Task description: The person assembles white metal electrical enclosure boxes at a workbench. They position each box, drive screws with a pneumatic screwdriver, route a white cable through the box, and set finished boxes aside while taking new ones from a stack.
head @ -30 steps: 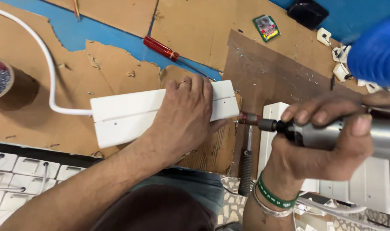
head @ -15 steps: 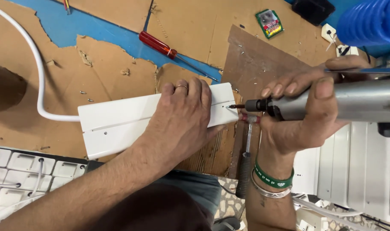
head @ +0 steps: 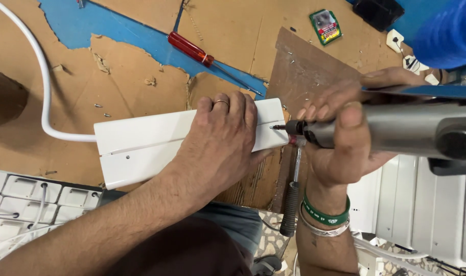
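Right, we've got the white casing [head: 141, 140] lying flat on the torn cardboard sheet [head: 141, 66], its underside up, and our left hand [head: 220, 145] is spread palm-down over its right half, fingers flat and together, pressing rather than gripping, a ring on one finger. Just past those fingertips, at the casing's right end, the bit of the powered screwdriver [head: 396, 130] touches the white surface beside a thin groove. Our right hand [head: 345, 138] is wrapped tight round the grey barrel, fingers curled over the top and thumb across the front, so it's fully closed on the tool; green and silver bangles [head: 325, 217] sit on that wrist. Below the right-hand fingers a black-handled screwdriver [head: 292, 204] lies along the board, handle toward us. Above the left fingertips, well apart, a red-handled screwdriver [head: 202, 53] rests across the blue surface [head: 125, 30]. A white cable [head: 41, 92] curves away from the casing's left end, and a couple of loose screws [head: 101, 110] lie near that end. Beneath our left forearm, more white socket plates [head: 23, 199] are stacked. Far above the right hand we see a small green packet [head: 326, 25] and a blue ribbed object [head: 445, 30]
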